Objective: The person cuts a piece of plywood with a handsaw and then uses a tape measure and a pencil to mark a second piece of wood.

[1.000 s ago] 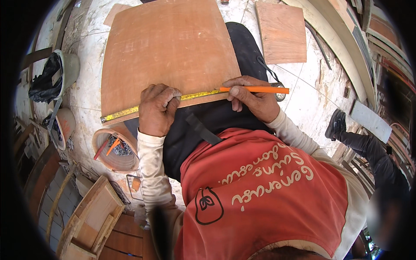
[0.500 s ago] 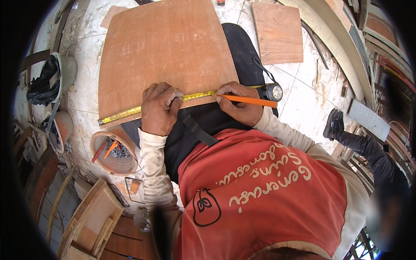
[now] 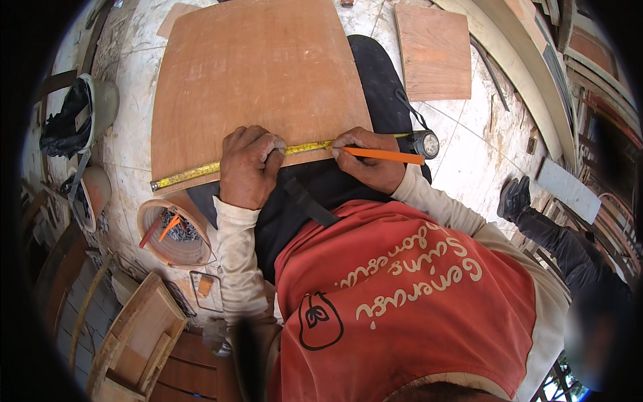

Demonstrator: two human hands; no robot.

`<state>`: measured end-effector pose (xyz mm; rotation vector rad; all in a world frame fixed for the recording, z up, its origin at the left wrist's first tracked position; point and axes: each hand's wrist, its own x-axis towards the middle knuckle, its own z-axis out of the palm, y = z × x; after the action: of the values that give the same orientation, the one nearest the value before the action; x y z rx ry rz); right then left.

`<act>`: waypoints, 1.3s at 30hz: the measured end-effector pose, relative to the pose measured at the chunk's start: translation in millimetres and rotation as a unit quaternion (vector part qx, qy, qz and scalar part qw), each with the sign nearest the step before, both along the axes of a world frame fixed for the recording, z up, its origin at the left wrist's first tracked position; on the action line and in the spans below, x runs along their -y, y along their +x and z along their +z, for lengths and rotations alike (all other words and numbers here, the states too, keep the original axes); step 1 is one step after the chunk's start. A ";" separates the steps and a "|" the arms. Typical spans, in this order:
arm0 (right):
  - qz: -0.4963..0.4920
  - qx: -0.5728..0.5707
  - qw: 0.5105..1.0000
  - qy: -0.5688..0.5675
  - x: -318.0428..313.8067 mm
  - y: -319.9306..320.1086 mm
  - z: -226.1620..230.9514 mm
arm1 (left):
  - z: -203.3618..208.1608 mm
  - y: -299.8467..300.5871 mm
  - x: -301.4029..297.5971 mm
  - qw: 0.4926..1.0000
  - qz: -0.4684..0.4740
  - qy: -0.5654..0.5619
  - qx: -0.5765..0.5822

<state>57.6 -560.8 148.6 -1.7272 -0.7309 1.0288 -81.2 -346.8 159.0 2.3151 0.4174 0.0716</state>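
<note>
A large sheet of brown plywood (image 3: 261,74) lies over my lap, its near edge toward me. A yellow tape measure (image 3: 191,175) stretches along that edge, its hook end at the sheet's left corner and its dark round case (image 3: 424,144) beyond the right edge. My left hand (image 3: 249,167) is closed, pinching the tape blade against the plywood. My right hand (image 3: 370,161) is closed around an orange pencil (image 3: 388,155), whose tip sits close to the blade near the sheet's right side. The fingers of this hand also touch the tape.
A round tub (image 3: 173,248) of nails with orange- and red-handled tools stands at the left. Farther left are buckets (image 3: 104,110); below is a wooden tray (image 3: 151,315). A smaller plywood piece (image 3: 435,53) lies far right. Another person's shoe (image 3: 512,199) is at right.
My hands keep their grip on the tape and pencil, and the pencil's rear end has swung very slightly. The view has shifted a little. More of the other person's shoes shows.
</note>
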 end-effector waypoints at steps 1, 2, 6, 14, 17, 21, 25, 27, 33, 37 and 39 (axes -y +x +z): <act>0.001 0.000 1.000 -0.001 -0.1 0.0 -0.3 | 0.3 -0.2 0.0 1.000 -0.002 0.005 -0.003; 0.004 0.011 1.000 0.003 -0.3 0.1 -0.5 | 0.5 -0.2 0.0 1.000 -0.004 0.009 -0.006; 0.013 0.032 0.999 0.015 -1.7 1.2 0.7 | 1.2 0.1 0.7 1.000 -0.002 0.009 -0.010; 0.017 0.022 1.000 0.013 -1.5 2.2 -3.6 | 0.9 0.7 1.6 1.000 0.001 0.013 -0.014; 0.014 0.016 1.000 0.011 -1.8 2.3 -4.3 | -0.4 1.2 1.6 1.000 0.000 0.011 -0.008; -0.007 0.021 0.999 0.038 -4.6 1.7 -7.1 | 0.3 0.7 1.3 1.000 -0.001 0.017 -0.010; -0.019 0.014 0.998 0.052 -3.6 -0.7 -11.2 | -0.4 1.3 1.6 1.000 0.003 0.013 -0.010; -0.025 0.003 0.999 0.043 -4.0 -1.5 -10.5 | -0.6 1.1 1.9 1.000 0.004 0.012 -0.010; -0.006 -0.030 0.999 0.043 -4.1 4.1 -7.4 | -0.4 0.9 1.9 1.000 0.005 0.008 -0.008; -0.028 -0.053 0.998 0.010 -5.6 0.9 -2.6 | -1.3 0.5 1.8 1.000 0.005 0.011 -0.010; -0.028 -0.063 0.998 -0.008 -5.4 0.1 -3.8 | -1.9 0.6 1.7 1.000 0.004 0.011 -0.006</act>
<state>57.7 -555.4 144.8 -1.6701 -0.5919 1.0970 -80.5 -348.5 157.2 2.3359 0.4334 0.0657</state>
